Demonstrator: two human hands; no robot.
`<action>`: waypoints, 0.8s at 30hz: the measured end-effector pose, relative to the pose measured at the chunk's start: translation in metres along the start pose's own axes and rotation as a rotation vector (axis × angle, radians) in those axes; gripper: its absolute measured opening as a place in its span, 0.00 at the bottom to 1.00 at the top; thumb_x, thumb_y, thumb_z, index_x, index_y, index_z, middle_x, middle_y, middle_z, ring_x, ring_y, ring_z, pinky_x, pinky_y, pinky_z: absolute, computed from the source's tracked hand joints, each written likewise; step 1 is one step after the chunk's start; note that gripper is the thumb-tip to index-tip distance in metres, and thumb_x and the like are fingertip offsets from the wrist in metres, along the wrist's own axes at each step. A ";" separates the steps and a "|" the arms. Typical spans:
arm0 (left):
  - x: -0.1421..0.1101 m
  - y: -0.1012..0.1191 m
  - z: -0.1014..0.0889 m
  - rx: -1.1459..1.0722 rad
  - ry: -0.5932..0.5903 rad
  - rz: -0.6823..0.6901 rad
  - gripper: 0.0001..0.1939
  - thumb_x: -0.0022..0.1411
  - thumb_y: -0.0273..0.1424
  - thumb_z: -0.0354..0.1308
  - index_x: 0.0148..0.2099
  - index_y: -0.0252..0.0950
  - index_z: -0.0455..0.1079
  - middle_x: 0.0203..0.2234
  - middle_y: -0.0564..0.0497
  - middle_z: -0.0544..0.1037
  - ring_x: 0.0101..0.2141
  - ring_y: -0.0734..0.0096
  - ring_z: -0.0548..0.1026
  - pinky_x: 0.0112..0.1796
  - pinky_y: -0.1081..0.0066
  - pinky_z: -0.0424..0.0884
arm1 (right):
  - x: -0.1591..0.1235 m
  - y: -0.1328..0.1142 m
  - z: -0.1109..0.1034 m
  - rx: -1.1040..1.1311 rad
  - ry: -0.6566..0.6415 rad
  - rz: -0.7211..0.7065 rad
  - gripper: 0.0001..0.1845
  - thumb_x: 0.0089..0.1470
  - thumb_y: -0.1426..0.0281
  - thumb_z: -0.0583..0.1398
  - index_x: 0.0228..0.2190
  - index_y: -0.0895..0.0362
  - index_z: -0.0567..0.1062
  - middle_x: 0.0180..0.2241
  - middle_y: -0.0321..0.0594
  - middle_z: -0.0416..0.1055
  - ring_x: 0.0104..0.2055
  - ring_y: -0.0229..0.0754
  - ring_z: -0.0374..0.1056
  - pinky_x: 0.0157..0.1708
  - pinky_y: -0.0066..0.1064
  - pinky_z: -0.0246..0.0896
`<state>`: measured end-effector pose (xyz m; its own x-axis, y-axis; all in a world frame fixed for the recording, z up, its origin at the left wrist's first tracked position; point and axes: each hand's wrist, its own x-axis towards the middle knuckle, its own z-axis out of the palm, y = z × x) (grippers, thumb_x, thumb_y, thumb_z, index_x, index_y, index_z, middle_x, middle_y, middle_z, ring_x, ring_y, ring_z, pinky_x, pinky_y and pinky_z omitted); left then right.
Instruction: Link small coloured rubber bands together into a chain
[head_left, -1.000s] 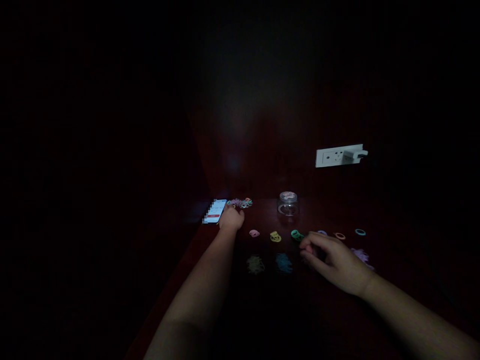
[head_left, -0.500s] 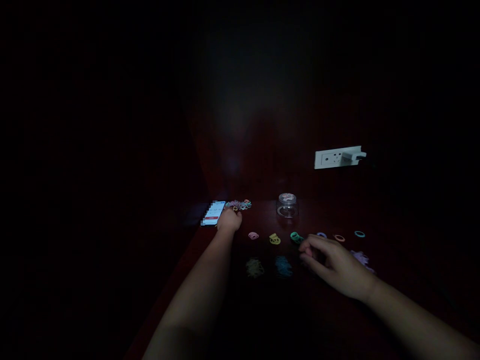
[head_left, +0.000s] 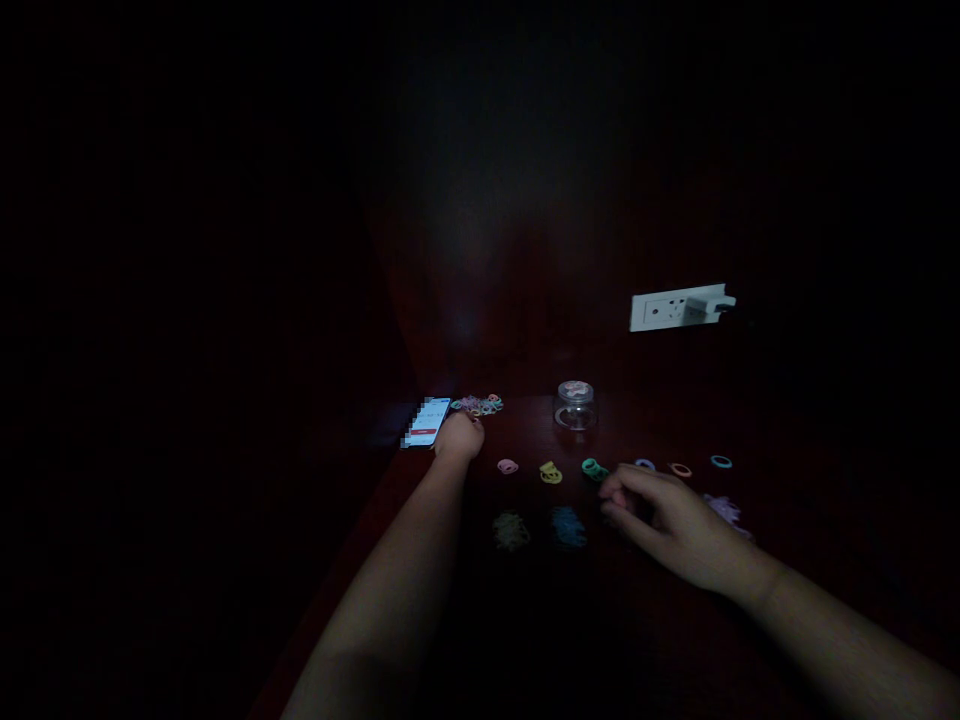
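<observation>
My left hand (head_left: pixel 460 436) reaches to the near edge of a mixed pile of small coloured hair ties (head_left: pixel 480 404); its fingers are mostly hidden behind the back of the hand. My right hand (head_left: pixel 660 512) hovers low over the table with thumb and fingers drawn together. Something pinkish shows at its fingertips, too dim to name. Just beyond it are green hair ties (head_left: pixel 594 469), and partly behind it a purple one (head_left: pixel 645 465). Pink ties (head_left: pixel 508 466) and yellow ties (head_left: pixel 550 473) lie further left, an orange tie (head_left: pixel 680 469) and a blue-green tie (head_left: pixel 721 461) to the right.
A phone with a lit screen (head_left: pixel 429 422) lies left of the pile. A clear lidded jar (head_left: pixel 575 407) stands near the wall, below a socket panel (head_left: pixel 679 308) with a plug. Closer in are dull yellowish (head_left: pixel 511 531), blue (head_left: pixel 568 526) and lilac (head_left: pixel 724 512) heaps of ties.
The view shifts slightly. My left hand stays by the mixed pile, its fingers turning a little further out of sight. My right hand keeps its curled pose in almost the same spot.
</observation>
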<state>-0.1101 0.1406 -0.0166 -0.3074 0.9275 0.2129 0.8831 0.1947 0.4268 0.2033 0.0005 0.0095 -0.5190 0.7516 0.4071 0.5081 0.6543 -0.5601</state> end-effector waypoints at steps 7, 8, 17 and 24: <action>0.000 -0.004 0.000 -0.121 0.035 0.039 0.12 0.60 0.32 0.57 0.44 0.36 0.77 0.43 0.38 0.81 0.46 0.50 0.78 0.47 0.59 0.71 | 0.000 -0.001 -0.002 0.006 -0.015 -0.001 0.05 0.60 0.67 0.56 0.33 0.54 0.71 0.28 0.37 0.69 0.30 0.40 0.65 0.32 0.32 0.61; 0.000 -0.005 0.001 -0.150 0.049 0.050 0.11 0.60 0.32 0.58 0.43 0.37 0.76 0.43 0.39 0.81 0.45 0.52 0.78 0.47 0.60 0.71 | 0.001 -0.001 -0.001 0.005 -0.014 -0.001 0.05 0.60 0.67 0.56 0.33 0.55 0.71 0.28 0.37 0.68 0.30 0.40 0.65 0.32 0.32 0.61; 0.005 -0.013 0.010 -0.441 0.150 0.127 0.09 0.64 0.33 0.57 0.45 0.36 0.69 0.36 0.48 0.82 0.34 0.68 0.79 0.38 0.71 0.72 | 0.000 0.001 -0.001 0.002 -0.016 0.009 0.05 0.60 0.68 0.57 0.33 0.54 0.71 0.28 0.36 0.68 0.29 0.39 0.64 0.31 0.32 0.60; 0.007 -0.017 0.014 -0.537 0.120 0.177 0.06 0.62 0.29 0.58 0.42 0.35 0.72 0.33 0.48 0.81 0.33 0.69 0.80 0.38 0.71 0.73 | 0.001 0.001 0.000 0.015 -0.002 -0.013 0.05 0.60 0.68 0.57 0.32 0.55 0.71 0.28 0.36 0.67 0.28 0.38 0.63 0.29 0.30 0.59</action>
<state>-0.1224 0.1483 -0.0347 -0.2374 0.8822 0.4067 0.6309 -0.1784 0.7551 0.2034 0.0018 0.0089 -0.5269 0.7426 0.4134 0.4910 0.6630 -0.5651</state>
